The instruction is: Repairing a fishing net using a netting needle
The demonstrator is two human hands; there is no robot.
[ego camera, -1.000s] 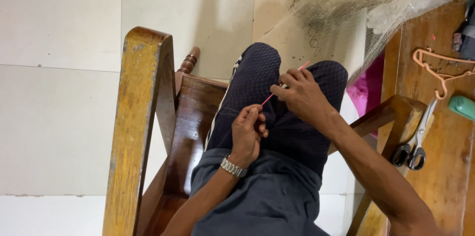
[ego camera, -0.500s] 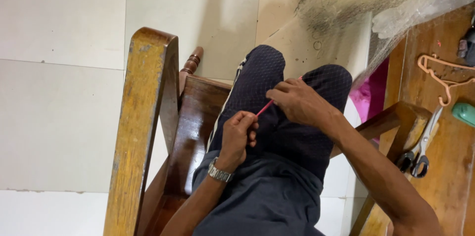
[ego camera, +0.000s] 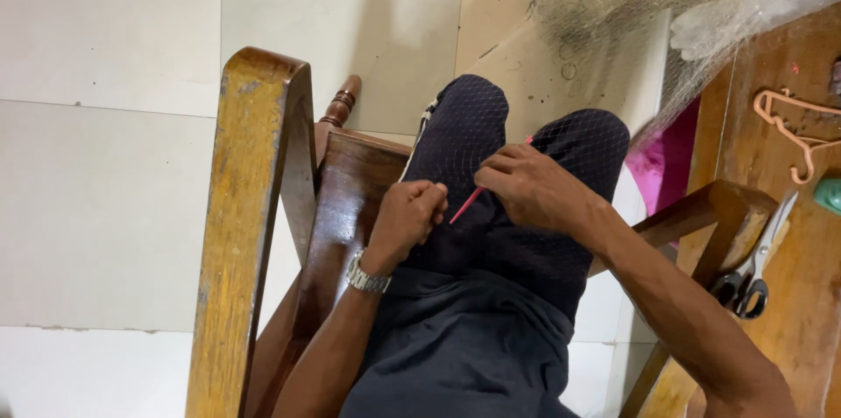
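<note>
my left hand [ego camera: 410, 212] is clenched into a loose fist on my lap, pinching the lower end of a thin red needle [ego camera: 466, 205], though what else it grips is hidden. my right hand [ego camera: 528, 187] is curled over the upper end, fingertips pressed down on the fine net [ego camera: 561, 142] draped across my dark-trousered knees. the needle lies between the two hands, its long axis slanting from low on the left to high on the right, so both hands are touching it. my forearms angle in from below, a metal watch [ego camera: 366, 276] on the left wrist. outward stand the wooden chair arm [ego camera: 250, 208], and on the worktop [ego camera: 802, 313] to my right, scissors [ego camera: 752, 271] and a pink hanger [ego camera: 788, 133].
</note>
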